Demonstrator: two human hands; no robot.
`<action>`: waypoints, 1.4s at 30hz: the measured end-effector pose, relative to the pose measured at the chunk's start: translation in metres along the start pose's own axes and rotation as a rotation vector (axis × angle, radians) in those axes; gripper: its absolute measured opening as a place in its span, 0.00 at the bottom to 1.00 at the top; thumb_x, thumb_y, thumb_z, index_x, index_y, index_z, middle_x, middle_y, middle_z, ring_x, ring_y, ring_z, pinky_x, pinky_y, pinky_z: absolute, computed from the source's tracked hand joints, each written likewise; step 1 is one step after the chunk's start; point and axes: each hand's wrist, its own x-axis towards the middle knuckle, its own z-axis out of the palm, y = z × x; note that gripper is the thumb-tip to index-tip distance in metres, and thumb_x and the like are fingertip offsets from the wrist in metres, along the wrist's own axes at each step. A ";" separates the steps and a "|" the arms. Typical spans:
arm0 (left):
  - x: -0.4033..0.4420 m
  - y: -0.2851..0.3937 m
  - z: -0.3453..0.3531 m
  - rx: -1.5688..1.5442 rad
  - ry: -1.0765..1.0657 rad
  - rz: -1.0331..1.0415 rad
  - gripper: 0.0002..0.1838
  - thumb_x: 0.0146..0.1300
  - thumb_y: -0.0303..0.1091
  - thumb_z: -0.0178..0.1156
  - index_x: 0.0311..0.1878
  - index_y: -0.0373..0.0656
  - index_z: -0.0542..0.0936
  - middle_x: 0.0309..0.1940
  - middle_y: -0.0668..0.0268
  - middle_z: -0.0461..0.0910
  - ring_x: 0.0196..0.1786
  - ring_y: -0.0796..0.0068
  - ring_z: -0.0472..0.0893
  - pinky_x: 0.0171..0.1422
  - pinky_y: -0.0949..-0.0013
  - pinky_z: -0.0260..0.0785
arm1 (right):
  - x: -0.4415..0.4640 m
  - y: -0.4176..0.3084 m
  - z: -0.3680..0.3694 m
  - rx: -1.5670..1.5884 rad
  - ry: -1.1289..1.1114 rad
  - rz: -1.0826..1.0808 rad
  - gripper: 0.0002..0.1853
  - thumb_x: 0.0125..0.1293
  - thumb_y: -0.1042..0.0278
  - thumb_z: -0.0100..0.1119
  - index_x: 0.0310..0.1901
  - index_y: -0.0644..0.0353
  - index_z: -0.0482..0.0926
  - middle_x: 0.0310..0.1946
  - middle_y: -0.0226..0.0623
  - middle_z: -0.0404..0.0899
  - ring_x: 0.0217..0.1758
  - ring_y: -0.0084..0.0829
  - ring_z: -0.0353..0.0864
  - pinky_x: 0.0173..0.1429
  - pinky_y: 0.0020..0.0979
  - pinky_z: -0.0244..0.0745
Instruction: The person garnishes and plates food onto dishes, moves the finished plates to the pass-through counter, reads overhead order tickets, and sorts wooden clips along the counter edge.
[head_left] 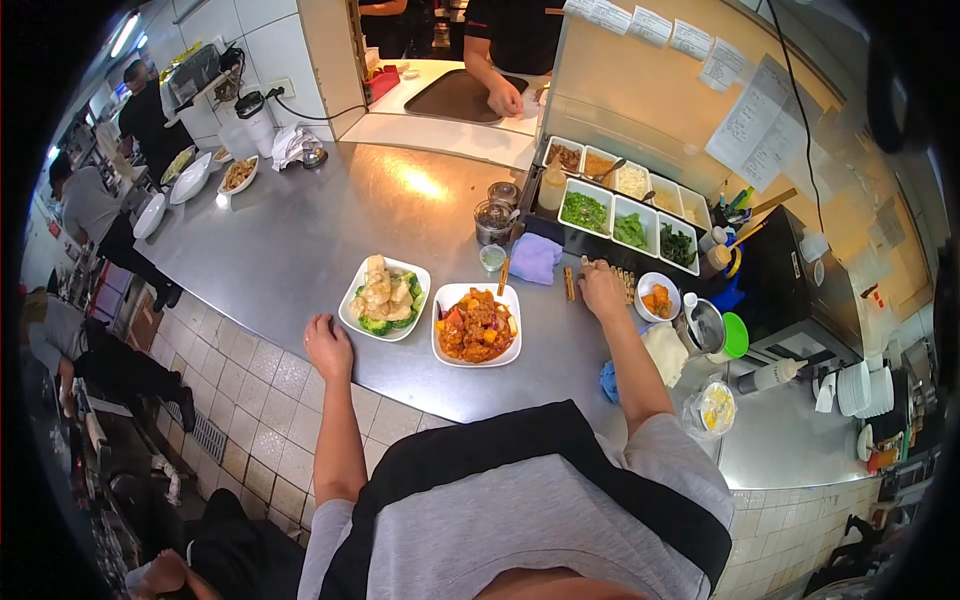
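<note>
My left hand (328,348) rests on the front edge of the steel counter (420,205), fingers apart and holding nothing, just below a square white bowl (385,297) of broccoli and pale fried pieces. Right of that bowl is a second square bowl (477,325) with food in red sauce, and a clothespin (503,276) stands at its rim. My right hand (604,291) reaches to a row of wooden clothespins (626,283); its fingertips are at the row, and whether they grip one is hard to make out. Another clothespin (569,284) lies left of that hand.
A purple cloth (537,258), dark jars (495,221) and garnish trays (631,228) lie beyond. A small bowl (657,298) and a metal pot (706,326) stand at right. A person's hand (506,98) is at the pass window; other people stand at far left.
</note>
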 end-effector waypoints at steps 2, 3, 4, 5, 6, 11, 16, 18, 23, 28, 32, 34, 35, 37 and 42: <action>0.005 -0.014 0.004 -0.121 -0.060 -0.154 0.16 0.58 0.27 0.55 0.50 0.37 0.78 0.51 0.53 0.76 0.55 0.55 0.75 0.61 0.58 0.66 | 0.000 -0.007 -0.033 0.083 -0.062 -0.021 0.09 0.57 0.65 0.62 0.38 0.57 0.83 0.39 0.46 0.79 0.42 0.46 0.82 0.46 0.44 0.77; 0.015 -0.021 0.007 -0.186 -0.086 -0.228 0.16 0.58 0.27 0.55 0.51 0.37 0.78 0.51 0.52 0.77 0.54 0.55 0.76 0.60 0.59 0.67 | 0.005 -0.009 -0.051 0.157 -0.092 -0.042 0.09 0.58 0.65 0.62 0.38 0.57 0.83 0.37 0.45 0.79 0.42 0.46 0.82 0.46 0.44 0.76; 0.031 -0.026 0.010 -0.254 -0.007 -0.220 0.16 0.58 0.26 0.55 0.51 0.37 0.78 0.50 0.53 0.77 0.53 0.56 0.76 0.59 0.60 0.68 | 0.008 -0.011 -0.068 0.234 -0.128 -0.058 0.09 0.58 0.64 0.62 0.37 0.57 0.84 0.36 0.45 0.79 0.42 0.45 0.82 0.46 0.43 0.76; 0.054 -0.030 0.014 -0.318 0.066 -0.211 0.16 0.59 0.26 0.55 0.51 0.37 0.78 0.49 0.54 0.77 0.53 0.57 0.77 0.58 0.61 0.69 | 0.018 -0.012 -0.085 0.333 -0.147 -0.061 0.09 0.59 0.63 0.61 0.38 0.57 0.84 0.35 0.44 0.81 0.42 0.44 0.81 0.47 0.40 0.76; 0.077 -0.025 0.020 -0.382 0.139 -0.201 0.16 0.59 0.26 0.55 0.51 0.37 0.78 0.49 0.54 0.77 0.52 0.59 0.77 0.57 0.62 0.69 | 0.027 -0.018 -0.114 0.511 -0.202 -0.041 0.10 0.60 0.62 0.61 0.38 0.57 0.85 0.39 0.43 0.83 0.43 0.42 0.82 0.48 0.37 0.76; 0.206 0.183 -0.031 -0.671 0.027 0.374 0.14 0.61 0.29 0.55 0.50 0.39 0.78 0.47 0.57 0.79 0.51 0.63 0.78 0.58 0.66 0.68 | 0.129 0.003 -0.156 0.624 -0.031 -0.051 0.13 0.64 0.60 0.60 0.44 0.58 0.84 0.31 0.33 0.82 0.31 0.27 0.80 0.37 0.28 0.73; 0.324 0.361 0.022 -0.677 -0.480 0.791 0.20 0.61 0.38 0.62 0.53 0.40 0.78 0.42 0.62 0.81 0.46 0.72 0.79 0.54 0.69 0.69 | 0.255 0.016 -0.177 0.736 0.011 0.050 0.15 0.65 0.58 0.60 0.48 0.57 0.82 0.30 0.28 0.80 0.29 0.20 0.77 0.31 0.22 0.70; 0.355 0.427 0.038 -0.555 -0.466 0.788 0.21 0.58 0.40 0.64 0.52 0.39 0.78 0.41 0.63 0.80 0.45 0.72 0.79 0.54 0.69 0.69 | 0.291 0.013 -0.191 0.693 0.075 0.040 0.16 0.64 0.58 0.60 0.49 0.59 0.82 0.32 0.30 0.81 0.30 0.21 0.78 0.34 0.24 0.72; 0.421 0.551 0.102 -0.934 -0.211 0.741 0.24 0.51 0.36 0.63 0.52 0.37 0.77 0.47 0.52 0.80 0.51 0.59 0.80 0.56 0.65 0.70 | 0.355 0.007 -0.204 0.638 0.196 0.021 0.21 0.61 0.58 0.61 0.52 0.62 0.79 0.39 0.37 0.83 0.32 0.25 0.81 0.39 0.28 0.76; 0.401 0.586 0.089 -1.312 -0.702 0.562 0.29 0.52 0.24 0.60 0.61 0.35 0.69 0.56 0.50 0.75 0.55 0.63 0.76 0.53 0.65 0.70 | 0.392 0.009 -0.201 0.677 0.160 0.091 0.29 0.61 0.57 0.60 0.62 0.62 0.70 0.47 0.40 0.80 0.39 0.28 0.81 0.40 0.29 0.76; 0.414 0.601 0.128 -1.071 -0.348 0.719 0.14 0.53 0.23 0.59 0.44 0.33 0.81 0.35 0.56 0.82 0.38 0.65 0.80 0.43 0.64 0.72 | 0.410 0.002 -0.193 0.817 0.193 0.200 0.32 0.62 0.57 0.60 0.65 0.62 0.65 0.49 0.41 0.78 0.41 0.30 0.81 0.39 0.30 0.75; 0.420 0.603 0.144 -1.134 -0.384 0.700 0.10 0.53 0.24 0.60 0.39 0.32 0.82 0.30 0.57 0.82 0.33 0.66 0.81 0.39 0.64 0.73 | 0.416 0.003 -0.186 0.948 0.183 0.222 0.31 0.62 0.56 0.61 0.64 0.62 0.66 0.50 0.38 0.74 0.43 0.29 0.79 0.41 0.29 0.75; 0.423 0.604 0.151 -1.166 -0.400 0.691 0.09 0.53 0.25 0.60 0.36 0.32 0.82 0.28 0.57 0.82 0.31 0.66 0.81 0.38 0.64 0.74 | 0.419 0.003 -0.183 1.013 0.179 0.231 0.31 0.62 0.55 0.62 0.63 0.61 0.66 0.51 0.36 0.73 0.44 0.29 0.79 0.42 0.28 0.75; 0.424 0.604 0.155 -1.380 -0.615 0.585 0.10 0.52 0.27 0.61 0.36 0.30 0.81 0.28 0.56 0.82 0.30 0.70 0.81 0.35 0.66 0.74 | 0.426 0.001 -0.178 1.131 0.228 0.245 0.27 0.62 0.57 0.63 0.59 0.61 0.69 0.49 0.35 0.74 0.44 0.29 0.79 0.41 0.28 0.76; 0.423 0.605 0.153 -1.372 -0.635 0.526 0.09 0.52 0.30 0.62 0.30 0.31 0.81 0.23 0.56 0.81 0.28 0.74 0.81 0.32 0.69 0.74 | 0.428 -0.007 -0.181 1.274 0.232 0.217 0.15 0.61 0.64 0.64 0.46 0.61 0.75 0.40 0.32 0.78 0.39 0.27 0.80 0.39 0.28 0.78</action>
